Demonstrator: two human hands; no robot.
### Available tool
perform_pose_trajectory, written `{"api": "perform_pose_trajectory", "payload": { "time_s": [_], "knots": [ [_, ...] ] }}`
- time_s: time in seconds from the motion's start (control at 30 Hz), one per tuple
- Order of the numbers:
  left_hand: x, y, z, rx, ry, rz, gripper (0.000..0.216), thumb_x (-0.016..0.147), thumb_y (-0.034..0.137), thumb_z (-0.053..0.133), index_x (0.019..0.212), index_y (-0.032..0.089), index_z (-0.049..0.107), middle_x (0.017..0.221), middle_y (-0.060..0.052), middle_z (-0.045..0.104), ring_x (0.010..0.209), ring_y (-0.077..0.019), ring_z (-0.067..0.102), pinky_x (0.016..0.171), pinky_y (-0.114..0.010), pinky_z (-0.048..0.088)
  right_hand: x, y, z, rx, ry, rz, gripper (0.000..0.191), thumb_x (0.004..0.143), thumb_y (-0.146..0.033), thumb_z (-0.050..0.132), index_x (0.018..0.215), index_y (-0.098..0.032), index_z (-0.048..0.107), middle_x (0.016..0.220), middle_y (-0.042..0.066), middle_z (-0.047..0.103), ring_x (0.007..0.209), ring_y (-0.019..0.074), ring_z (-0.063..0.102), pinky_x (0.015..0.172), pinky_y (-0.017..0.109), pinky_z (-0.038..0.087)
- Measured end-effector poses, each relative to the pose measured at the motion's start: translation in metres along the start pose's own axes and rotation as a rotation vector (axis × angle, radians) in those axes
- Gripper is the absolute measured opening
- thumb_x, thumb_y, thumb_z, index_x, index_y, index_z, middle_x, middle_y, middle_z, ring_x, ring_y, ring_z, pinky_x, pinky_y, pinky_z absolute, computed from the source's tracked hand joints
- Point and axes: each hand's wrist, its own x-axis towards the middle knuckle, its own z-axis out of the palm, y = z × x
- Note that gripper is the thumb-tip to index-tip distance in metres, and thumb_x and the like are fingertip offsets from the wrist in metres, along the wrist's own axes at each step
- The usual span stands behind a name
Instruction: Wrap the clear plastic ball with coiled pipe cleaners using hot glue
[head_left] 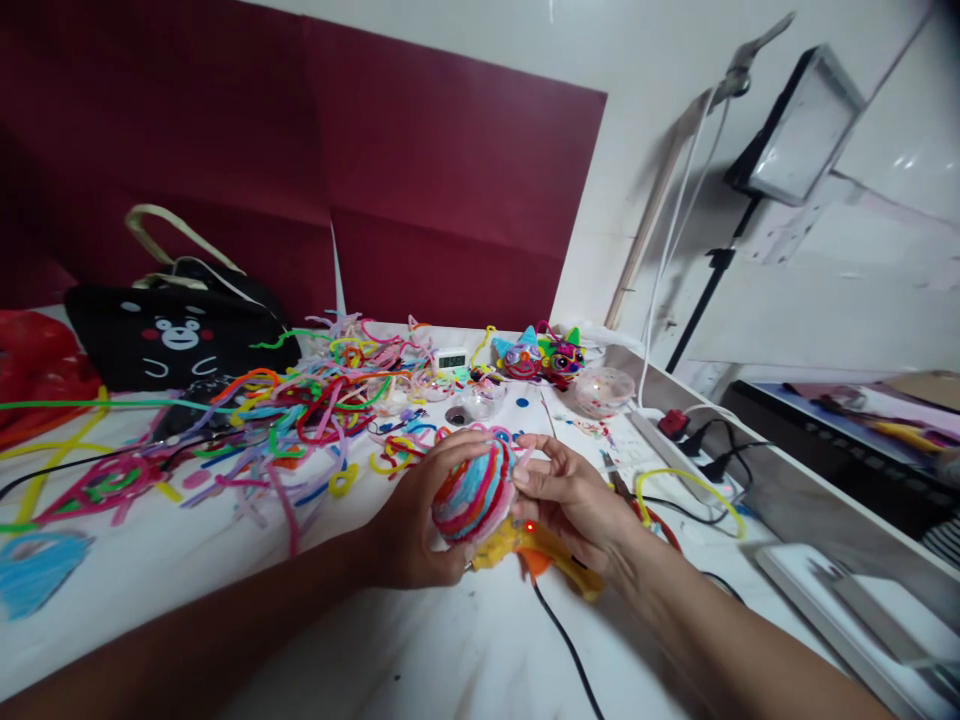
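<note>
My left hand point(417, 520) is wrapped round a ball point(474, 492) wound from red, blue and pink pipe cleaners, held just above the white table point(420, 650). Against the ball's right side my right hand point(576, 492) presses thumb and fingertips together in a pinch; what they hold is too small to make out. Under both hands lies a yellow and orange glue gun point(544, 552) with a small red light on and a black cord point(566, 645) running toward me.
A heap of loose coloured pipe cleaners point(300, 400) covers the table's left and middle. Behind it stand a black bear-face bag point(176, 335), a small digital timer point(451, 359), two pipe-cleaner figures point(540, 355) and a clear bowl point(604, 388). A power strip point(679, 450) lies right.
</note>
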Motion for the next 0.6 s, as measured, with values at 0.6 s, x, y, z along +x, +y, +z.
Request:
{"api": "perform_pose_trajectory", "payload": {
  "time_s": [0.6],
  "knots": [
    [0.026,-0.011,-0.025,-0.051,0.225,-0.405,0.078,0.081,0.045,0.069,0.145,0.017,0.034,0.152,-0.018,0.039,0.143,-0.0339,0.035,0.119,-0.05,0.029,0.029,-0.015,0.023,0.057,-0.008,-0.323,0.065,0.049,-0.022,0.095,0.093,-0.023,0.047,0.056,-0.009,0.069,0.048,0.0095,0.065,0.054,0.019,0.056]
  ]
}}
